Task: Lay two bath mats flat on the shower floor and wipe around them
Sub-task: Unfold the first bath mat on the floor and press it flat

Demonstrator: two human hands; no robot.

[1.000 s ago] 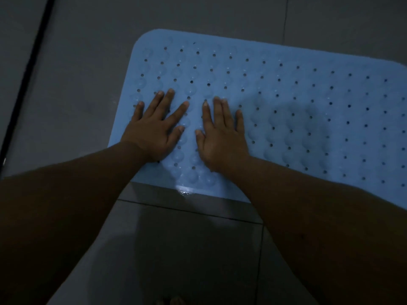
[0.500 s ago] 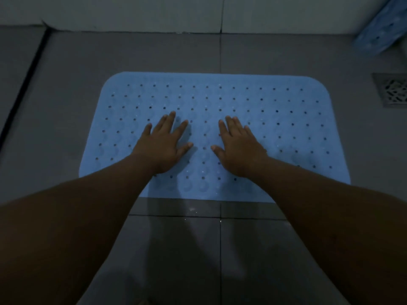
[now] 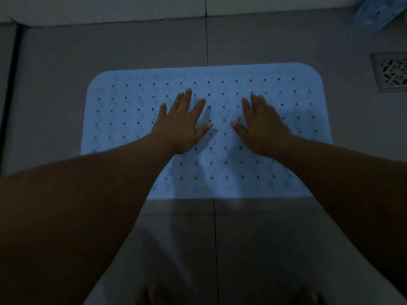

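blue mat (image 3: 132, 128) rubbery w/ holes, floor tiles (image 3: 66, 62) matt

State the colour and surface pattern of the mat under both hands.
Light blue, dotted with regular rows of small round holes: the mat, clearest in the head view.

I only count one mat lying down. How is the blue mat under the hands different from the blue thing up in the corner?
The mat under the hands lies flat on the floor and shows whole; the blue thing in the corner is tilted up and cut off by the picture's edge. The left hand and right hand press the flat one; nothing touches the other. Both are light blue with holes.
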